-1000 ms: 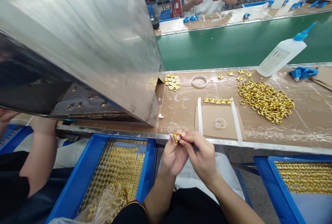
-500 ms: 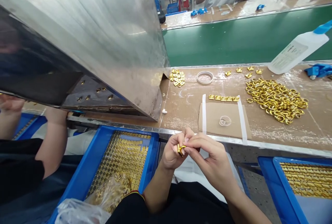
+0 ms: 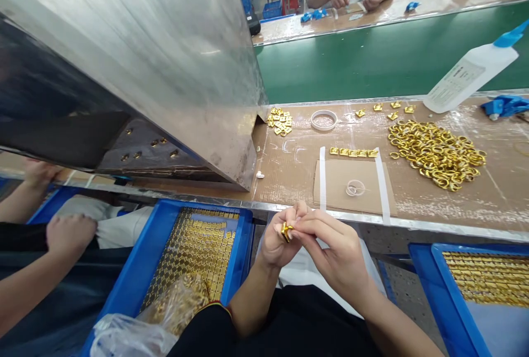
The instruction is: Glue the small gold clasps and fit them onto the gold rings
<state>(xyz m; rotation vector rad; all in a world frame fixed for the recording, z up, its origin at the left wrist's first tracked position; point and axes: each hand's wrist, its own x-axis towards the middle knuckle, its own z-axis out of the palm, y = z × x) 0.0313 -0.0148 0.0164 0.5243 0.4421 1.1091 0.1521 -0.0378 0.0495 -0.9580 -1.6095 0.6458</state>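
Gold piece (image 3: 285, 231) turned, still being worked.
Left hand (image 3: 276, 248) and right hand (image 3: 335, 238) pinch it, opening now out of view.

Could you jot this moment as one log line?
Left hand: holding gold piece; right hand: fingers at same piece; bench: gold ring pile, taped cardboard

The bottle label (image 3: 459, 77) seems illegible from here.

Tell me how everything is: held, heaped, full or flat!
Left hand: holding gold piece
Right hand: pinching gold piece
Gold piece: between both hands
Gold rings: heaped loose
Gold row: lined up
Bottle: blue nozzle on
White ring: lying flat
Plastic bag: holding gold pieces
Left tray: mostly filled
Right tray: partly filled
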